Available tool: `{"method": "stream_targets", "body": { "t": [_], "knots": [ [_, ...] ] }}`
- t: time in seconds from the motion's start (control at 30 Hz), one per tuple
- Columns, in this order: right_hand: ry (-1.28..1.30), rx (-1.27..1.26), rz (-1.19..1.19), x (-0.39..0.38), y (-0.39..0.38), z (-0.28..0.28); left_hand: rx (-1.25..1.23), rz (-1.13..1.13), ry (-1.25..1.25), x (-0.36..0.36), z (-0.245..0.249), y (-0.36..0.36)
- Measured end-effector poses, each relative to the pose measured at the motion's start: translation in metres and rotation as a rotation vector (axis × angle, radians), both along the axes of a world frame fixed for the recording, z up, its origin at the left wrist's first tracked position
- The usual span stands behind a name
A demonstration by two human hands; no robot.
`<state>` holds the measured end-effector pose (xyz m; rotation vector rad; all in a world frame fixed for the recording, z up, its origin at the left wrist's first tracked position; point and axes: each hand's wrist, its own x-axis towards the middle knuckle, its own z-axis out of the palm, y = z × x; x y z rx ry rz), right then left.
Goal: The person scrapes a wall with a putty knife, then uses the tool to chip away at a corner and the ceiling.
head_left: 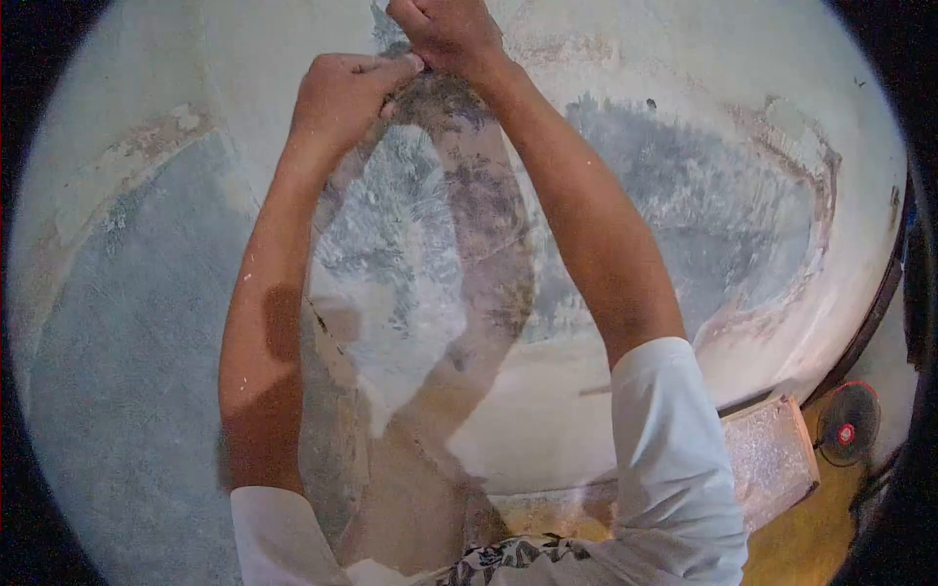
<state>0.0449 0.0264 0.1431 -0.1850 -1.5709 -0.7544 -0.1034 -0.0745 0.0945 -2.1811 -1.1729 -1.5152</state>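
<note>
Both my arms are raised against a pale wall (547, 400) with rough grey patches. My left hand (347, 93) is closed, its thumb and fingers pressed together close to the wall. Just above and to the right, my right hand (449, 34) is curled closed near the top edge of the view. The two hands almost meet. Whatever is between their fingers, if anything, is hidden. A dark grey patch (391, 34) shows on the wall behind them, and a whitish-grey smeared patch (391, 225) lies below, between my forearms.
A large smooth grey area (147, 293) covers the wall's left side. At right, another grey patch (674, 166) has peeling, pinkish edges. Low on the right are a box-like thing with a speckled top (767, 459), a round dark fan (848, 423) and a yellowish floor (806, 542).
</note>
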Motion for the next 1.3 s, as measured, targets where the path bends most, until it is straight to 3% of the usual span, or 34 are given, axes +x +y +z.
{"method": "stream_targets", "body": {
  "t": [0.07, 0.17, 0.27, 0.37, 0.47, 0.57, 0.67, 0.87, 1.07, 1.17, 1.27, 1.3],
  "knots": [
    [-0.049, 0.464, -0.208, 0.004, 0.031, 0.007, 0.024, -0.044, -0.051, 0.012, -0.003, 0.002],
    [0.007, -0.131, 0.079, 0.032, 0.003, 0.013, 0.027, -0.051, -0.062, 0.029, 0.003, 0.003],
    [0.062, -0.283, 0.115, 0.034, -0.015, 0.007, -0.012, -0.039, -0.01, 0.037, 0.008, -0.003],
    [0.002, -0.367, 0.34, 0.024, -0.024, -0.015, -0.099, -0.031, -0.011, 0.026, 0.001, -0.01],
    [-0.05, -0.257, 0.077, 0.024, -0.016, -0.012, -0.152, 0.002, -0.023, 0.025, -0.007, -0.014],
    [-0.004, -0.303, 0.12, 0.036, -0.019, 0.001, -0.068, -0.04, -0.01, 0.033, 0.001, -0.007],
    [-0.057, 0.157, -0.248, 0.01, 0.008, -0.004, -0.106, -0.029, 0.021, 0.025, 0.003, -0.019],
    [0.006, -0.202, -0.075, 0.005, -0.011, -0.01, -0.133, 0.046, -0.02, 0.024, -0.001, -0.031],
    [-0.056, -0.163, -0.068, 0.009, -0.01, -0.011, -0.123, -0.052, -0.055, 0.014, -0.008, -0.013],
    [0.036, -0.448, 0.231, 0.009, -0.037, -0.015, -0.117, -0.003, -0.04, 0.015, -0.003, -0.022],
    [-0.053, -0.348, 0.165, 0.007, -0.028, -0.019, -0.123, -0.059, -0.095, 0.01, -0.013, -0.006],
    [-0.067, -0.117, 0.055, 0.008, -0.017, -0.017, -0.126, -0.028, -0.089, 0.016, -0.018, -0.012]
  ]
}}
